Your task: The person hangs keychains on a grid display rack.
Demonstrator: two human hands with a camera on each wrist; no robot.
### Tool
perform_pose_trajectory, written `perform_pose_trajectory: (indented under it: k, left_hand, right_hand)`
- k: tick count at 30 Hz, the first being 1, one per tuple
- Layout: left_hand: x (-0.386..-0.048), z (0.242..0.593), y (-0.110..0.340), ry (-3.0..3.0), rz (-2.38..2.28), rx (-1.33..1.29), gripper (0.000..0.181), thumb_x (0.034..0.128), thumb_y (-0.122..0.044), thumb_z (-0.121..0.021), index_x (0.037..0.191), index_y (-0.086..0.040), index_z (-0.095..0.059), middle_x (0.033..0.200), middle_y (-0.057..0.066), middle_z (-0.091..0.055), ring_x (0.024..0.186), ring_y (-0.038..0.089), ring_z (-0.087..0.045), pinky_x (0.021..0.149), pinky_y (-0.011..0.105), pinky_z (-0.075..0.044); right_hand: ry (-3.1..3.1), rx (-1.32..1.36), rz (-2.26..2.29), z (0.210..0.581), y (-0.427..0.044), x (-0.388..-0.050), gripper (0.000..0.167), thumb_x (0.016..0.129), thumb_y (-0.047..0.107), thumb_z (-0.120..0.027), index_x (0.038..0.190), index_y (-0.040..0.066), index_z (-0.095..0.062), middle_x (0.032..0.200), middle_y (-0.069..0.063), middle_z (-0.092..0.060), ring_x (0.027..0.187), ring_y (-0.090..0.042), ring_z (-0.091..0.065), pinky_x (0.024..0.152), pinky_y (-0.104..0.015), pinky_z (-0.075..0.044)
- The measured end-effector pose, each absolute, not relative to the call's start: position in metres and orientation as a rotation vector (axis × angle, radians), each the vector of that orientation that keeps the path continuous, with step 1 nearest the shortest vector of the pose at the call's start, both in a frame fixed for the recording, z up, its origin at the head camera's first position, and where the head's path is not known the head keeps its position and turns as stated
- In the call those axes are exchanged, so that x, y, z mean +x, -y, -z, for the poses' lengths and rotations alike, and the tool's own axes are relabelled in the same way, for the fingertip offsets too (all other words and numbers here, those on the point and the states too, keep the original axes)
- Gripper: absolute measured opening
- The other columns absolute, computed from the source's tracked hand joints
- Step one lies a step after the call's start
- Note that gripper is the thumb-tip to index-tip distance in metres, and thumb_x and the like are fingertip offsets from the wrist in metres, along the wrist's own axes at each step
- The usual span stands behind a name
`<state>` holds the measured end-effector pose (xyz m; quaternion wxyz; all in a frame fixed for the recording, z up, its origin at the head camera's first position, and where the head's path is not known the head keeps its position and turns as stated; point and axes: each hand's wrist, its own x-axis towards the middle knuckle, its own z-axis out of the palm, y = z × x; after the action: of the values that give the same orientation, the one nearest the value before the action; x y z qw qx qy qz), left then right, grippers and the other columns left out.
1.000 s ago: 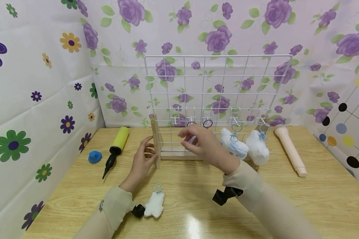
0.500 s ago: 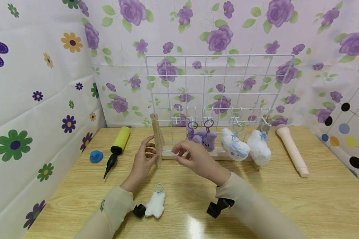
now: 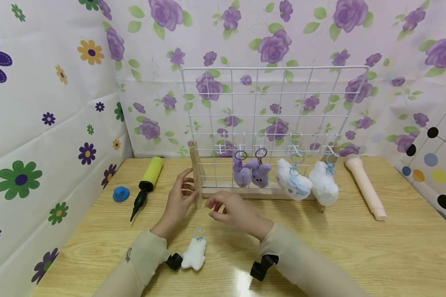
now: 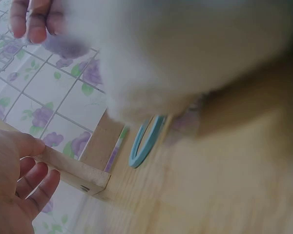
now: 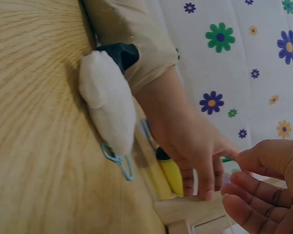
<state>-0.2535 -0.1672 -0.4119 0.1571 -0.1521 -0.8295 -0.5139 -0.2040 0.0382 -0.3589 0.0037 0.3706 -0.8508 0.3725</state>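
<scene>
At the rack's left end, my left hand [image 3: 179, 194] grips the wooden upright [image 4: 68, 163] between thumb and fingers. My right hand [image 3: 235, 212] hovers in front of the rack's base, fingers loosely bent and holding nothing. A white plush keychain [image 3: 194, 254] with a light blue ring [image 3: 198, 233] lies on the table below and between the hands. From hooks on the white wire grid [image 3: 257, 115] hang two purple plush keychains [image 3: 260, 173], a white and blue one [image 3: 293, 181] and a white one [image 3: 323, 183].
A yellow and black hand pump [image 3: 147, 185] and a small blue rubber duck [image 3: 121, 194] are on the left of the table [image 3: 338, 247]. On the right lies a pale pink tube-like stick [image 3: 366, 187]. Flowered cloth hangs behind and at the left.
My right hand has moved down and left, away from the purple keychains, which now show fully. My left hand stays at the upright.
</scene>
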Motion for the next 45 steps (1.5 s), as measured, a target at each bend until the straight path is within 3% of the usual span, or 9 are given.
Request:
perform_pose_trajectory:
  k: [20,31,45]
  left_hand:
    - [-0.253,0.412,0.167,2.376,1.450,-0.458,0.066,0.0886,0.003,-0.064,0.145,-0.016,-0.035,0.115,0.018,-0.057,0.092,0.028,-0.060,0.079,0.038,-0.054]
    - [-0.254,0.413,0.168,2.379,1.480,-0.444,0.068,0.0883,0.001,-0.065,0.146,-0.018,-0.034,0.116,0.018,-0.056,0.093,0.029,-0.060,0.082,0.041,-0.053]
    - [-0.231,0.383,0.158,2.416,1.472,-0.422,0.064,0.0882,0.008,-0.061,0.145,-0.003,-0.034,0.117,0.026,-0.054,0.095,0.037,-0.059,0.084,0.044,-0.052]
  right_hand:
    - [2.894,1.327,-1.148,0.390,-0.014,-0.212,0.020,0.087,0.006,-0.068,0.106,0.002,-0.067,0.102,-0.010,-0.068,0.085,-0.015,-0.064,0.076,-0.018,-0.051]
    - [2.978,1.376,-0.925,0.396,-0.005,-0.214,0.022,0.087,0.012,-0.070,0.109,0.008,-0.068,0.097,-0.005,-0.063,0.083,-0.009,-0.059,0.073,-0.014,-0.045]
    - [2.990,1.455,-0.773,0.395,0.001,-0.219,0.018,0.085,0.010,-0.071,0.104,0.009,-0.070,0.095,-0.005,-0.061,0.080,-0.010,-0.058,0.070,-0.014,-0.044]
